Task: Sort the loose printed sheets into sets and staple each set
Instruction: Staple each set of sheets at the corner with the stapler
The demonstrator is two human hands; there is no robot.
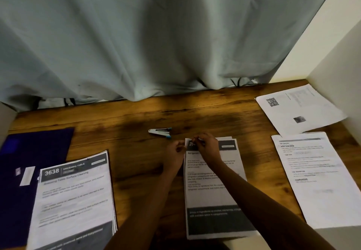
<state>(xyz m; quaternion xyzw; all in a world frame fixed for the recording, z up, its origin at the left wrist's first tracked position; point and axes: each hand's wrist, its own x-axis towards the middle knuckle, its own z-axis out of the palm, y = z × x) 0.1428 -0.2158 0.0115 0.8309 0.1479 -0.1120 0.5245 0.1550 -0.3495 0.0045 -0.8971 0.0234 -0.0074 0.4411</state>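
Observation:
A set of printed sheets (214, 195) with a dark header and footer lies in the middle of the wooden table (136, 164). My left hand (174, 152) has its fingers curled at the set's top left corner. My right hand (207, 146) rests over the header, fingertips pinching something small at the top edge; what it is stays unclear. A small blue and silver stapler (161, 132) lies on the table just beyond the hands, untouched. Another stack headed "3638 Dressing Table" (76, 199) lies at the front left.
A dark blue folder (25, 164) sits at the far left under the left stack. Two more sheets lie on the right, one with a QR code (297, 111) and one with text (318, 177). A grey curtain (156, 44) hangs along the table's back edge.

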